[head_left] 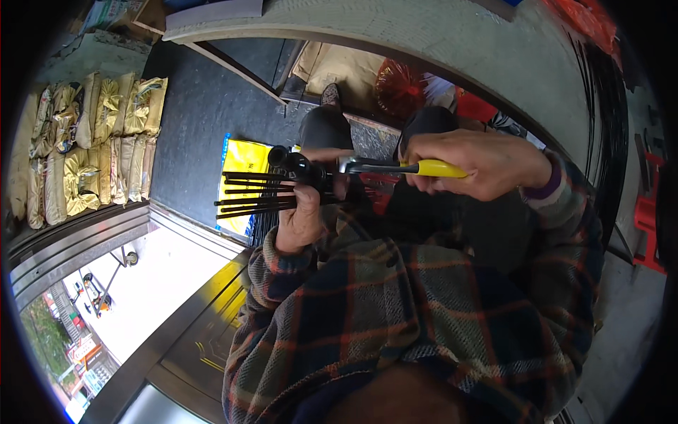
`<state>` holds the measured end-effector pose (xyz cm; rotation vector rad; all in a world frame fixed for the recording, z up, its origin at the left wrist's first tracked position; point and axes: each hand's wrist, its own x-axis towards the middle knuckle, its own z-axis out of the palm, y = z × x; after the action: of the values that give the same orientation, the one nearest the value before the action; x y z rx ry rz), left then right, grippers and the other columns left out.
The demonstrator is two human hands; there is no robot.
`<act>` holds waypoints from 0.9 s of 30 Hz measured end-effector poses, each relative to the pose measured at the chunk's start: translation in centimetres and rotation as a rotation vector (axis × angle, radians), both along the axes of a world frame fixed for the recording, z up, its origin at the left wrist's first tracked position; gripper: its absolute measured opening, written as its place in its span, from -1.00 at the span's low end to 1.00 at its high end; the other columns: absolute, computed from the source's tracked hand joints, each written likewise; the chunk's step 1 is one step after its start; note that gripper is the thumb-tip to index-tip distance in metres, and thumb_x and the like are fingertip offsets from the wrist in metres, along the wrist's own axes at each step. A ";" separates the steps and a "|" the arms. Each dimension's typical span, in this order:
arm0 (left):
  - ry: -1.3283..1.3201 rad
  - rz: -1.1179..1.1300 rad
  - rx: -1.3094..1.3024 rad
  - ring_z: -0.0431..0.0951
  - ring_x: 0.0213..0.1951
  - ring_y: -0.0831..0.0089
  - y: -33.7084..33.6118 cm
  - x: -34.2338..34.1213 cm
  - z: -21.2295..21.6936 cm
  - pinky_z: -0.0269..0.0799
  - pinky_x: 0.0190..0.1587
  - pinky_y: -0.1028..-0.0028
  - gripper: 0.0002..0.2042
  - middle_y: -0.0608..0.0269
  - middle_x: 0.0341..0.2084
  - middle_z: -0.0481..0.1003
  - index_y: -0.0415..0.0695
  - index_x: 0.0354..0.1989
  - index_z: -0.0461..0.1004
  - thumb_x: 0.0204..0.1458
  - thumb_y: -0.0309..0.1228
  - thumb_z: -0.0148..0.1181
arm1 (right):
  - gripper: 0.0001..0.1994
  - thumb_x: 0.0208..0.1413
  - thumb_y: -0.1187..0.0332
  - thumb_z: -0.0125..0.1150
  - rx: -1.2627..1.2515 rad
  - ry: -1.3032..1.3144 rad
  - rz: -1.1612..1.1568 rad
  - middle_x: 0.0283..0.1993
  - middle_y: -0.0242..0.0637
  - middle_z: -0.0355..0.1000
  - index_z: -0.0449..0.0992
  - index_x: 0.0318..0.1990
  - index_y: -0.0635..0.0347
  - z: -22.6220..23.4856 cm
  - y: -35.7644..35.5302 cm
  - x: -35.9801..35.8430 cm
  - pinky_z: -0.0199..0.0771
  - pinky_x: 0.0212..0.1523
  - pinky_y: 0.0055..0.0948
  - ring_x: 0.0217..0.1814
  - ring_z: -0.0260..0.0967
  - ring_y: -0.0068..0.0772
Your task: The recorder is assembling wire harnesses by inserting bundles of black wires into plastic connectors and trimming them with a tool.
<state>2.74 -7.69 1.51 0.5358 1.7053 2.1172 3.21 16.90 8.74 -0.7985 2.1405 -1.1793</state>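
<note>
My left hand is closed around a black part with a rounded hub. Several thin black rods spread leftward from it past my thumb. In my right hand is a yellow-handled metal hand tool, its kind not clear. The tool's silvery head is right at the hub's right side; whether it grips or only touches the part cannot be made out. Both hands are above my lap, over dark trousers.
A yellow and blue packet lies on the dark floor beyond my left hand. Tan sacks are stacked at the left, above a bright doorway. A grey worktop curves ahead. Long black rods and a red plastic object are at right.
</note>
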 end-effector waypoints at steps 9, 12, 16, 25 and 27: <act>0.102 -0.029 0.016 0.24 -0.56 0.52 0.9 0.7 0.0 0.20 -0.47 0.53 -0.39 0.27 -0.63 0.26 -0.19 -0.23 0.22 -0.04 0.22 -0.21 | -0.83 0.01 0.59 -0.09 0.077 -0.413 0.082 -0.38 -0.32 0.35 0.19 -0.21 0.25 2.4 0.5 -1.2 0.32 -0.58 -0.55 -0.53 0.34 -0.53; 0.120 -0.006 0.011 0.25 -0.52 0.59 0.9 0.5 0.0 0.19 -0.43 0.56 -0.42 0.30 -0.60 0.27 -0.25 -0.20 0.25 0.01 0.14 -0.21 | -0.85 0.01 0.57 -0.08 0.059 -0.318 0.123 -0.38 -0.33 0.35 0.20 -0.23 0.24 1.1 0.3 -1.4 0.29 -0.59 -0.55 -0.55 0.32 -0.54; 0.098 0.023 0.067 0.27 -0.48 0.63 0.9 -0.5 -0.2 0.20 -0.37 0.59 -0.54 0.32 -0.55 0.33 -0.31 -0.09 0.27 0.12 -0.09 -0.21 | -0.80 0.00 0.50 0.02 0.015 -0.369 0.028 -0.37 -0.30 0.35 0.22 -0.20 0.23 0.7 0.0 -1.6 0.29 -0.53 -0.45 -0.49 0.35 -0.39; 0.292 0.292 0.101 0.40 -0.45 0.48 2.5 -0.6 -2.8 0.30 -0.33 0.53 -0.52 0.12 -0.51 0.43 -0.35 -0.09 0.29 -0.01 -0.15 0.01 | -0.64 -0.14 0.15 0.18 0.844 0.851 -0.700 -0.16 -0.16 0.33 0.30 -0.26 0.17 -3.7 8.3 -6.0 0.31 -0.24 -0.21 -0.18 0.32 -0.11; 0.374 0.404 0.213 0.34 -0.56 0.50 2.4 -2.2 -1.2 0.27 -0.45 0.52 -0.46 0.25 -0.63 0.35 -0.29 -0.19 0.31 -0.01 0.05 -0.04 | -0.65 -0.22 0.19 0.18 0.738 1.303 -0.426 -0.10 -0.11 0.33 0.34 -0.31 0.21 -4.6 6.9 -5.6 0.32 -0.12 -0.19 -0.10 0.31 -0.13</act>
<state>0.59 -5.28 0.33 0.7385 1.9274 2.6406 -2.37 23.84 4.12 -0.8468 3.5460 0.2779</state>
